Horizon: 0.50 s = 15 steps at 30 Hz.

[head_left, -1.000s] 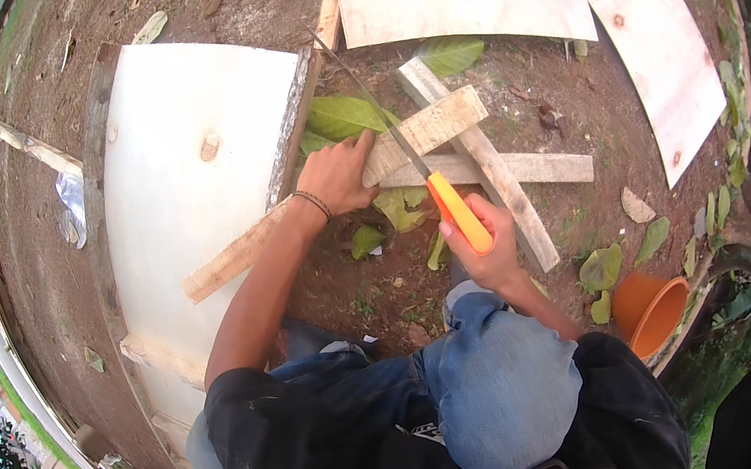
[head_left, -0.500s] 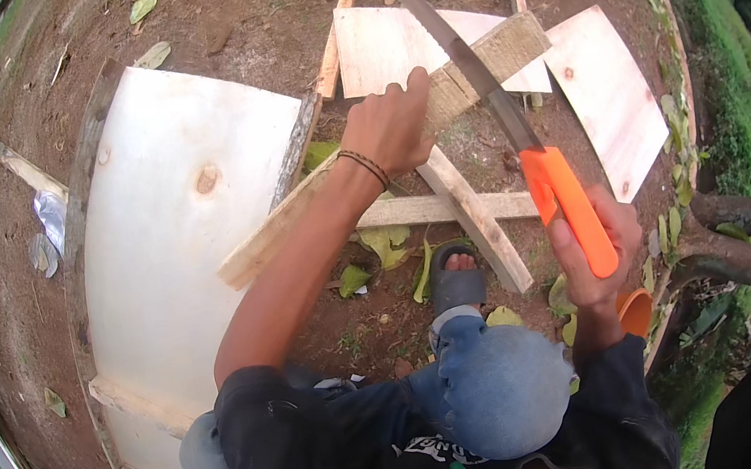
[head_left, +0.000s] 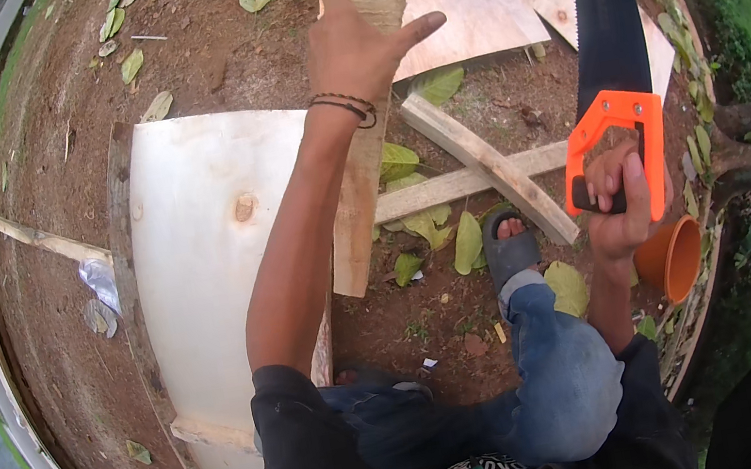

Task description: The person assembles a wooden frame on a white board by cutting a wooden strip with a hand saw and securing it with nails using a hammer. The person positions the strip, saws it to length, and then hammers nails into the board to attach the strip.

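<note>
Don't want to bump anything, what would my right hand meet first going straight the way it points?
Beyond the saw it grips, your right hand would probably meet the upper-right pale board, though it may pass above; depth is unclear.

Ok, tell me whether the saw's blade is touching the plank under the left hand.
No, the right hand holds the saw off to the right, well apart from that plank.

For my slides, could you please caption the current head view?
Left hand on a wooden plank, right hand holding an orange-handled saw.
</note>
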Available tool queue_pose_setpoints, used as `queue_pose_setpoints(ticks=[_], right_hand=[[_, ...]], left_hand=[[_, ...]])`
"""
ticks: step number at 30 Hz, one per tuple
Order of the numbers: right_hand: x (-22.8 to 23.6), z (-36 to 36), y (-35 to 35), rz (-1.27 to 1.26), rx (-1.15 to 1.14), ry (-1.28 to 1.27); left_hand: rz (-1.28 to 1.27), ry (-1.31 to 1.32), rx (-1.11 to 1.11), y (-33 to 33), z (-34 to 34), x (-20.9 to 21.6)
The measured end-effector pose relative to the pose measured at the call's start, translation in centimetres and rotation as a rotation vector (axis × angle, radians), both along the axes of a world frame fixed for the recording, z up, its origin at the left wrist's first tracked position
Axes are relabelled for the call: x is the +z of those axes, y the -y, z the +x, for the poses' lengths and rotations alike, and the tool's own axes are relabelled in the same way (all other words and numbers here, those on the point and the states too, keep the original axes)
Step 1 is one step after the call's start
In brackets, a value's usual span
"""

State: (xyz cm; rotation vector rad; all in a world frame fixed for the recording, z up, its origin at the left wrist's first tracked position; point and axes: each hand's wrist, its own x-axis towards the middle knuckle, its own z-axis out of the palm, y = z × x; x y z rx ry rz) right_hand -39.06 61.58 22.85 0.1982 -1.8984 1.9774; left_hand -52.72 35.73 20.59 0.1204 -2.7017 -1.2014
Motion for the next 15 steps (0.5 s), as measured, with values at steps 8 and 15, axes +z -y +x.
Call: queue_pose_setpoints(ticks=[8, 15], right_hand=[[-1.2, 6.4, -0.4, -0.138, -0.160, 0.068], [-2.9, 12.3, -1.4, -0.066, -0.213, 0.121]], left_hand=[[0.511, -0.391, 0.211, 4.4, 0.6, -1.8], [1.279, 0.126, 0.544, 5.9, 11.5, -10.2]])
